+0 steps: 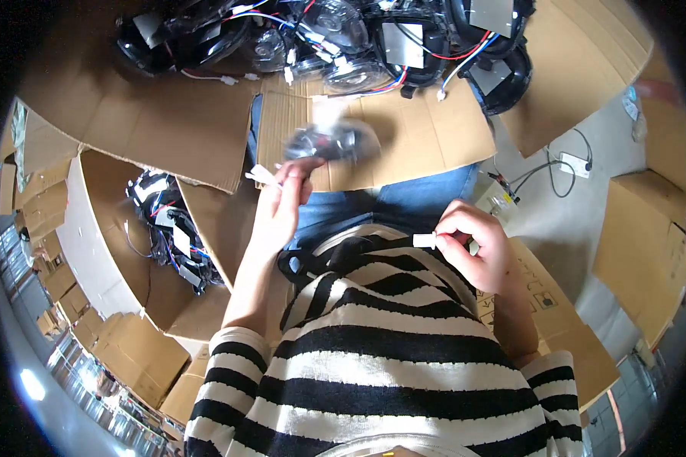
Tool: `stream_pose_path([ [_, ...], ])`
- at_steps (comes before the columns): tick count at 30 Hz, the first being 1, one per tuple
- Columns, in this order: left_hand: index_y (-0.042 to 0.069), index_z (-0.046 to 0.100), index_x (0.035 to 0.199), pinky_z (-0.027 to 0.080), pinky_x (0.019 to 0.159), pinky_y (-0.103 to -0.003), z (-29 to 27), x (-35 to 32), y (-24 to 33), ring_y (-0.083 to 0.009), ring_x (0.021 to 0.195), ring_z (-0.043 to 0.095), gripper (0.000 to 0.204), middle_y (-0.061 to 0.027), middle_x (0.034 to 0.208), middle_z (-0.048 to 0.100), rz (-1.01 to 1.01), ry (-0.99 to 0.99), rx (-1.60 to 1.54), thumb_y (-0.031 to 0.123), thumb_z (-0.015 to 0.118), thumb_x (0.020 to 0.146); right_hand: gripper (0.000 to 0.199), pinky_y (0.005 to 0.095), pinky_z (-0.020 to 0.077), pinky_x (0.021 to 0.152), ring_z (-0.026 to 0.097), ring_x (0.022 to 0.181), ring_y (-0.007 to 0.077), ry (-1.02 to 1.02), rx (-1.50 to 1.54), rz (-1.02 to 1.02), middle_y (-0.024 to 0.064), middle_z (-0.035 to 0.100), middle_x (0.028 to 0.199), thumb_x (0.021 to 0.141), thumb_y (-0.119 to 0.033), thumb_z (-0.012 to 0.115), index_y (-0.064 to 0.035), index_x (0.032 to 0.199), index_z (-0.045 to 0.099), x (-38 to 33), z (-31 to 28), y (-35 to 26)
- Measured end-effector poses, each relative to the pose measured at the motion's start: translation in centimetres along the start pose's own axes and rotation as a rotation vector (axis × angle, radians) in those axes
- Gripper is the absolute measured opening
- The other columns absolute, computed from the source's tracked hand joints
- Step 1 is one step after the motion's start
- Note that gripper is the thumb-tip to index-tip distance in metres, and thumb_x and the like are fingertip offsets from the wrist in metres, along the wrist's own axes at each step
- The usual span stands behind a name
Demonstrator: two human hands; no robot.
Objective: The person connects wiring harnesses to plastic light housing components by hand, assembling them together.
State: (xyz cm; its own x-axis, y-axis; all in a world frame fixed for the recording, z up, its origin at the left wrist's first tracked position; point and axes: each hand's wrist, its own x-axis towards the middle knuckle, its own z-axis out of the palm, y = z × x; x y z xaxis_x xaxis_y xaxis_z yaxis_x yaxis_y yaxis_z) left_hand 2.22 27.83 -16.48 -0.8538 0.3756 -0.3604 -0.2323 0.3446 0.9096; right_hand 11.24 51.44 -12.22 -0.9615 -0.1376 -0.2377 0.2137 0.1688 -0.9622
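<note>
Left hand (278,202) pinches a white plug (261,176), its blurred lamp (329,141) dangling; right hand (476,244) grips another connector (425,241), apparently ready for mating.

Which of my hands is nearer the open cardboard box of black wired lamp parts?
Left. The left hand is just right of the open cardboard box; the right hand is farther right, across the lap.

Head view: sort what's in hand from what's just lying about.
In hand:
left hand holding a blurred lamp unit and white connector
right hand pinching a small white plug

Lying about:
pile of black lamp units
open carton of lamps
white adapter on floor
</note>
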Motion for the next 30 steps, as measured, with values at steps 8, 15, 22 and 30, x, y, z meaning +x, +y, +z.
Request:
stream_pose_path([
  [8, -0.001, 0.042, 0.110, 0.025, 0.050, -0.016, -1.2, -0.7, -0.7, -0.0038, 0.055, 0.030, 0.034, 0.0036, 0.065, 0.037, -0.061, 0.187, -0.259, 0.022, 0.028, 0.089, 0.005, 0.0229, 0.0328, 0.048, 0.043, 0.053, 0.0123, -0.073, -0.043, -0.020, 0.0052, 0.046, 0.063, 0.069, 0.003, 0.053, 0.0002, 0.070, 0.049, 1.3, 0.9, -0.6],
  [15, 0.000, 0.038, 0.117, 0.041, 0.062, -0.027, 0.2, -2.9, 0.7, -0.0204, 0.066, 0.052, 0.035, -0.0099, 0.074, 0.053, 0.092, -0.160, 0.430, 0.019, 0.028, 0.088, 0.006, 0.0283, 0.0375, 0.051, 0.048, 0.057, 0.0195, -0.146, 0.043, -0.083, 0.0080, 0.047, 0.067, 0.069, 0.001, 0.055, 0.0001, 0.071, 0.049, 2.2, 3.5, -1.3],
  [22, 0.003, 0.038, 0.117, 0.045, 0.060, -0.035, 0.5, -3.5, 0.2, -0.0270, 0.066, 0.055, 0.050, -0.0130, 0.078, 0.055, 0.214, -0.199, 0.687, 0.005, 0.052, 0.069, 0.009, 0.0315, 0.0392, 0.053, 0.050, 0.060, 0.0254, -0.074, -0.010, -0.114, 0.0101, 0.049, 0.066, 0.067, 0.000, 0.056, -0.0016, 0.070, 0.047, 3.8, 5.6, -0.6],
  [30, 0.002, 0.039, 0.117, 0.042, 0.057, -0.032, 0.6, -2.7, -0.2, -0.0234, 0.061, 0.052, 0.054, -0.0075, 0.069, 0.051, 0.436, -0.107, 0.840, 0.005, 0.055, 0.065, 0.006, 0.0274, 0.0360, 0.049, 0.047, 0.055, 0.0195, -0.020, -0.145, -0.082, 0.0085, 0.046, 0.063, 0.070, 0.000, 0.054, -0.0006, 0.072, 0.049, 3.8, 5.5, -0.2],
])
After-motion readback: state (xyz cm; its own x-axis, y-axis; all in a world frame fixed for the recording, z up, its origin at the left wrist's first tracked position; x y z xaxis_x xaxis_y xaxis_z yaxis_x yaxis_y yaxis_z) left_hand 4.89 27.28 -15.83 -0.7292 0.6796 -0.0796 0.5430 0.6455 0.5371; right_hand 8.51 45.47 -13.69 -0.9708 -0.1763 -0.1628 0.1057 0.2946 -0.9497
